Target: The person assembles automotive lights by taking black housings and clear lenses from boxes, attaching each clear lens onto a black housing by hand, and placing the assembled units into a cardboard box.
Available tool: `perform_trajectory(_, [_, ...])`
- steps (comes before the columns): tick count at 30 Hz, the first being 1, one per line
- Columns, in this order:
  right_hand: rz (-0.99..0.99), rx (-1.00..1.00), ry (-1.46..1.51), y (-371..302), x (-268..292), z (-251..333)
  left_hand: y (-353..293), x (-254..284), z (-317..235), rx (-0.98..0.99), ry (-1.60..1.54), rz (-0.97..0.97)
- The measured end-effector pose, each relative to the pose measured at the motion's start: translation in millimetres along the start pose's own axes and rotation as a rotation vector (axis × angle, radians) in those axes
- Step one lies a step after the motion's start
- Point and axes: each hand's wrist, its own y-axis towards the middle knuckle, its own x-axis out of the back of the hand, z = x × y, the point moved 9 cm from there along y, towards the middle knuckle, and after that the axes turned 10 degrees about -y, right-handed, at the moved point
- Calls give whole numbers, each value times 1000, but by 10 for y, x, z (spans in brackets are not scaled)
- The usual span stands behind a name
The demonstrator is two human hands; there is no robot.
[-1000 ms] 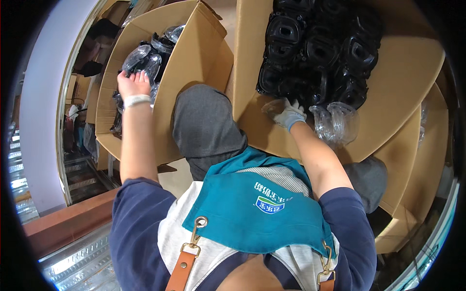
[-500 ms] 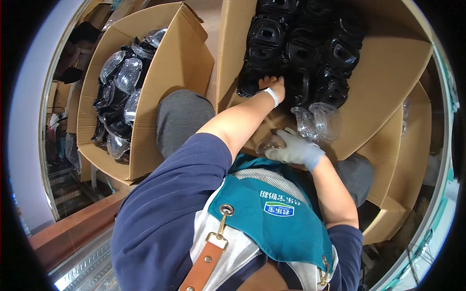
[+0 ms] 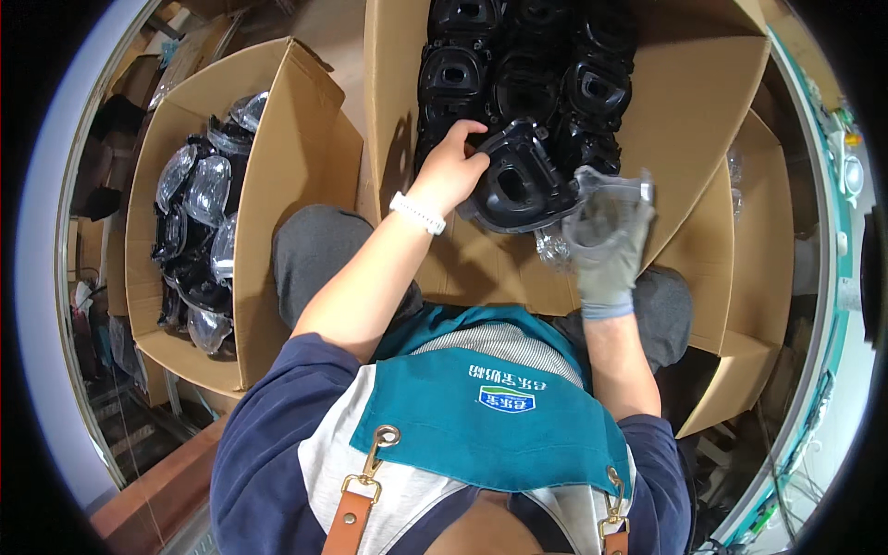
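My bare left hand [image 3: 451,174], with a white band at the wrist, is closed on the left edge of a black plastic housing [image 3: 518,183]. The housing is tilted above the near end of a large cardboard box [image 3: 680,148], and its rounded face has an opening in the middle. On its right, my gloved right hand [image 3: 606,264] holds a clear plastic cover [image 3: 631,188] up by the housing's edge. The glove is slightly blurred. Behind the held housing, several similar black housings [image 3: 455,76] stand in rows inside the box. Another clear piece [image 3: 552,246] shows beside the glove.
At the left stands a smaller cardboard box [image 3: 268,185] filled with black housings fitted with clear covers [image 3: 206,190]. Another cardboard box [image 3: 763,222] is at the right, partly behind the large one. My knees [image 3: 324,254] are between the boxes.
My left hand has come back toward me from the rows, bringing a black housing up. My right hand has risen to the right, lifting a clear cover beside it. The view has shifted.
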Motion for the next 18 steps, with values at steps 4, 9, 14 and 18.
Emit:
perform_trajectory(4, [221, -293, 434, 47, -514, -612, -167, -138, -85, -58, -497, 8])
perform_trajectory(9, [242, -144, 273, 60, -760, -765, -404, -325, -408, -444, -29, 159])
perform_trajectory(14, [233, -146, 263, -94, -818, -735, -394, -309, -370, -318, -157, 147])
perform_trajectory(18, [228, -125, 72, -145, -773, -605, -321, -184, -379, -324, -284, 132])
